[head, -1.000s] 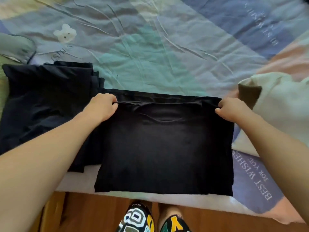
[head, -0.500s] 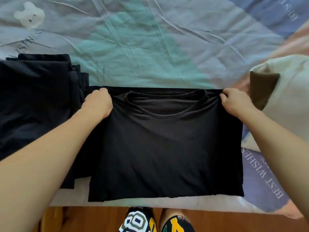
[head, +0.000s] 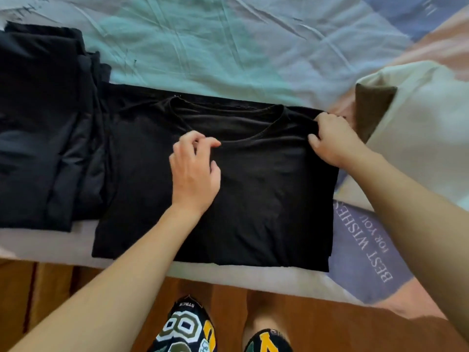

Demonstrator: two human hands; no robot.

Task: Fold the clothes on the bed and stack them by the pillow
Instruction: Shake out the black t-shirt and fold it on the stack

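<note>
Black shirt (head: 253,199) lies folded flat near the front edge of the bed (head: 228,47), neckline toward the far side. The bed carries a wrinkled patchwork cover in pale green, grey, blue and pink, with "BEST WISHES FOR YOU" printed on a purple patch at the right. Below the mattress edge runs a wooden floor (head: 330,321), where two patterned slippers (head: 187,329) show.

The left hand (head: 194,171) rests on the middle of the shirt just below the collar, fingers curled and their tips pinching a small ridge of cloth. The right hand (head: 332,141) has its grip clenched on the shirt's far right corner, at the shoulder.

A pile of dark clothes (head: 43,128) lies just beside the shirt on the left, its edge touching it. On the right sits a cream pillow (head: 426,128) with a brown patch, close to the gripped corner.
</note>
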